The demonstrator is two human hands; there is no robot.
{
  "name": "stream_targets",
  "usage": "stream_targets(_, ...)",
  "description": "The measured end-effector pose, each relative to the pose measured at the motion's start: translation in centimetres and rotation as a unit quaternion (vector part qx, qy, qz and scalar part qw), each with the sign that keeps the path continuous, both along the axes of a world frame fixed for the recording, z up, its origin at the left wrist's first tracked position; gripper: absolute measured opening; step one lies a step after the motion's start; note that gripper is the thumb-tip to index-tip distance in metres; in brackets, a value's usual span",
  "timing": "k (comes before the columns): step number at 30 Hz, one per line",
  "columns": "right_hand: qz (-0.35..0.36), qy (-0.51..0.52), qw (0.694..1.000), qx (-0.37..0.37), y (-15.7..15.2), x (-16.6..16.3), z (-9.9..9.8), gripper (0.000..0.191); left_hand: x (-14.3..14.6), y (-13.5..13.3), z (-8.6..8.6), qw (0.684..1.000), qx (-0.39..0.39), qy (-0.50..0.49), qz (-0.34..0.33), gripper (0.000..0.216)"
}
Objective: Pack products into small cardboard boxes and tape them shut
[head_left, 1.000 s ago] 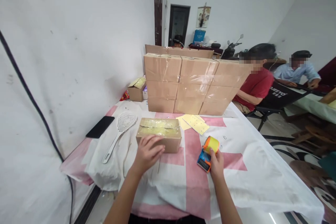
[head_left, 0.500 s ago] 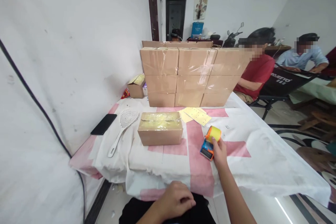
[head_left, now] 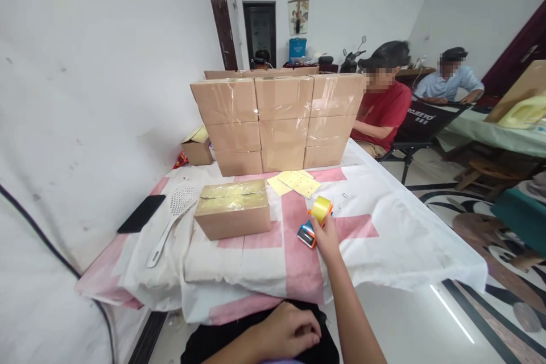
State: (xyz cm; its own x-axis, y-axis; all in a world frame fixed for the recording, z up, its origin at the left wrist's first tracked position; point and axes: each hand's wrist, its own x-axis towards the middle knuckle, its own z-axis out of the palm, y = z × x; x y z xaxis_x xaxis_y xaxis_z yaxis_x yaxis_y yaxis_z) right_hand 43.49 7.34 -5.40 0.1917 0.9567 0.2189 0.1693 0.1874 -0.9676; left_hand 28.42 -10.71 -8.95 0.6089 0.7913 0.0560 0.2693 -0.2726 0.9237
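Observation:
My right hand (head_left: 326, 237) is closed around a tape dispenser (head_left: 307, 234) with a blue and orange body and a yellow tape roll. The dispenser is at the tabletop, right of a closed cardboard box (head_left: 234, 220). Yellowish tape runs over that box's top seam. My left hand (head_left: 290, 328) rests on my lap at the table's front edge, fingers curled, with nothing seen in it. Beyond the dispenser lie yellow dotted cards (head_left: 302, 183), overlapping one another.
A wall of stacked, taped cartons (head_left: 281, 125) stands at the back. On the left are a white slotted skimmer (head_left: 173, 222), a black phone (head_left: 141, 214) and a small open-topped carton (head_left: 198, 151). A person in red (head_left: 390, 111) sits beyond the table's right edge.
My view has turned to the right, so the table and its things appear farther left. My right hand keeps its hold on the tape dispenser; my left hand stays on my lap.

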Motion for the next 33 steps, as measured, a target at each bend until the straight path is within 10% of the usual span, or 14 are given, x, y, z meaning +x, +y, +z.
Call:
stream_targets(11,0.144,0.127,0.981,0.026,-2.5,-2.7,1.4,0.036,-2.2,6.0,4.9,0.925,0.158,-0.009,0.345,0.035)
stream_targets(24,0.034,0.022,0.995,0.094,-4.3,-5.1,0.1,0.055,-3.6,7.4,5.9,0.933,0.121,-0.117,0.319,0.042)
stream_targets(33,-0.069,0.218,0.974,0.011,-3.4,-5.4,3.7,0.044,-4.1,5.8,4.8,0.941,0.075,-0.091,0.316,0.050)
